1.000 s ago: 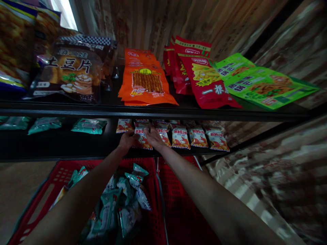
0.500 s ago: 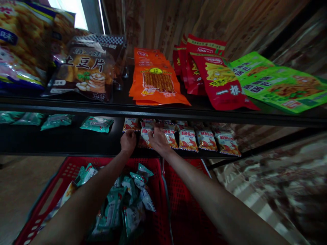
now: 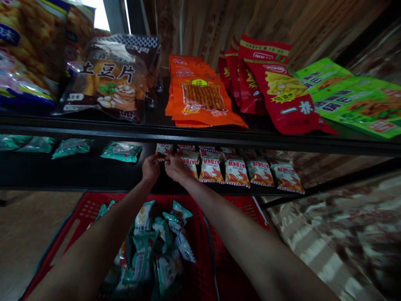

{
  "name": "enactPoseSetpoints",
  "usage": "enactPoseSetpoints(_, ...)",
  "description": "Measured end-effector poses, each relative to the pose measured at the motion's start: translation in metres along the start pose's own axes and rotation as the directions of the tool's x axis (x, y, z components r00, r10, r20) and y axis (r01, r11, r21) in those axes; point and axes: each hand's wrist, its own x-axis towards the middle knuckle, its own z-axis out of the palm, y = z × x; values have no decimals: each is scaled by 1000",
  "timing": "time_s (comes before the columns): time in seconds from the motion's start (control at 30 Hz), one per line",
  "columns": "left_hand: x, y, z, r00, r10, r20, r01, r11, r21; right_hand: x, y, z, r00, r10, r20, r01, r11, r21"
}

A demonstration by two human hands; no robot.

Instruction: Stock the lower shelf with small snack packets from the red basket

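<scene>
My left hand (image 3: 151,168) and my right hand (image 3: 175,167) reach side by side onto the lower black shelf (image 3: 94,177). Their fingertips meet on the near edge of the leftmost small red-and-white snack packet (image 3: 164,148) and pinch it. A row of matching packets (image 3: 237,172) runs to the right of my right hand, the closest one (image 3: 191,167) touching its knuckles. Both forearms stretch over a red basket (image 3: 78,209).
The red basket holds several small teal packets (image 3: 153,246). More teal packets (image 3: 120,151) lie on the lower shelf's left. The upper shelf (image 3: 200,136) carries a brown chip bag (image 3: 109,79), orange bags (image 3: 200,96), red bags (image 3: 282,96) and green bags (image 3: 351,100). A patterned curtain hangs on the right.
Both hands have slid left along the lower shelf, from a front-row packet to the leftmost packet further back. The view has also shifted a little to the left.
</scene>
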Motion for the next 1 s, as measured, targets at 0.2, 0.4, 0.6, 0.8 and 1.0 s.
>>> enactPoseSetpoints(0.2,7,-8,1,999,31,14,-30,999,-44,9,1,11,998,42,-43,-42,999,0)
enactPoseSetpoints(0.4,12,-12,2,1000,14,-11,-15,997,-72,18,1,20,989,145,20,-145,989,33)
enactPoseSetpoints(0.6,11,-12,-2,999,1,-35,-3,999,-53,13,-4,21,987,161,20,-162,985,62)
enactPoseSetpoints(0.8,6,-8,-3,999,-34,-41,31,997,-65,10,-6,25,988,149,-27,-147,987,60)
enactPoseSetpoints(1.0,7,-9,-2,998,-31,-54,29,998,-49,14,-1,31,990,130,-53,-126,988,85)
